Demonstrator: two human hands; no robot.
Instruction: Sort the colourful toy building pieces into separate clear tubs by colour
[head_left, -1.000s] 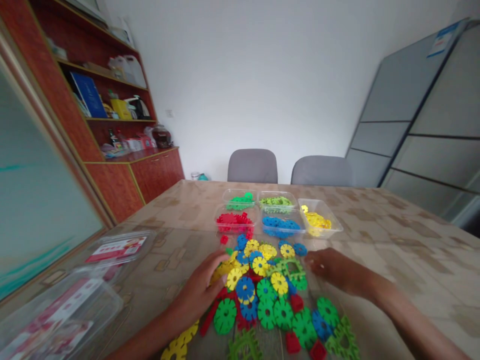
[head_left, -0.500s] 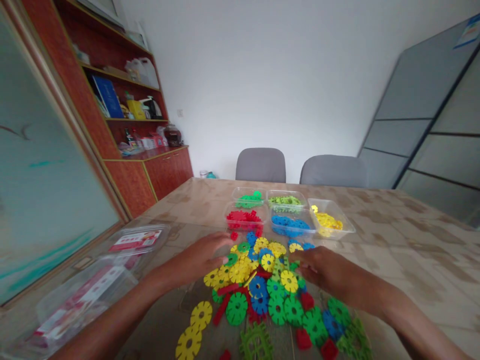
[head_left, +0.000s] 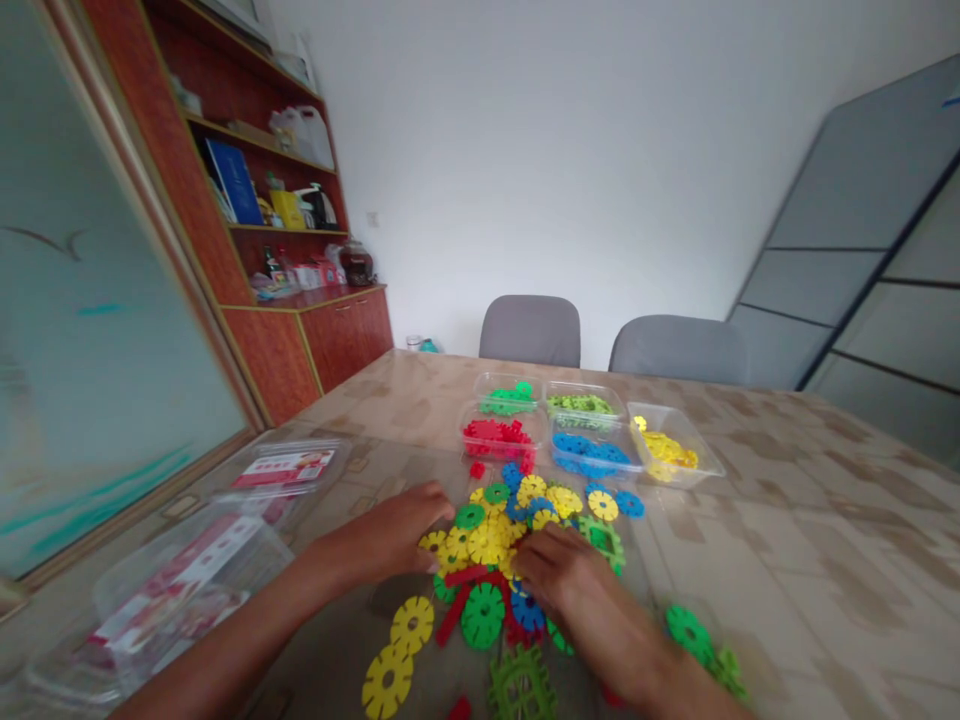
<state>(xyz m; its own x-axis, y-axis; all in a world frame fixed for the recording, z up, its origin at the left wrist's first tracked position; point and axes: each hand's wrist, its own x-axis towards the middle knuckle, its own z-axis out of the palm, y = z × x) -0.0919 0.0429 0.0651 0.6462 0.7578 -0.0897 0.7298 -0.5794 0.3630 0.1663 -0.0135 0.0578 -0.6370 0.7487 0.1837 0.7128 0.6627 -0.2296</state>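
A heap of notched plastic building discs, mostly yellow [head_left: 486,540], lies on the table between my hands. My left hand [head_left: 405,525] rests at the heap's left edge, its thumb and fingers apart beside the yellow discs. My right hand [head_left: 562,575] reaches over the heap's right side. Its fingers bend together down onto the pieces, and the fingertips are partly hidden. Close by lie a green disc [head_left: 482,615], blue discs [head_left: 528,608] and red pieces [head_left: 454,612]. A green square lattice piece [head_left: 523,685] sits nearest me, with two yellow discs [head_left: 388,682] to its left.
Behind the heap stand clear tubs of sorted pieces: red [head_left: 496,437], blue [head_left: 591,455], yellow [head_left: 669,450], green [head_left: 507,400] and light green [head_left: 581,404]. Clear lids [head_left: 187,580] are stacked at left. Two grey chairs [head_left: 529,330] stand beyond the table.
My right hand has moved left and toward me, from the heap's right edge onto its middle. My left hand has shifted slightly nearer me. The view has turned a little left.
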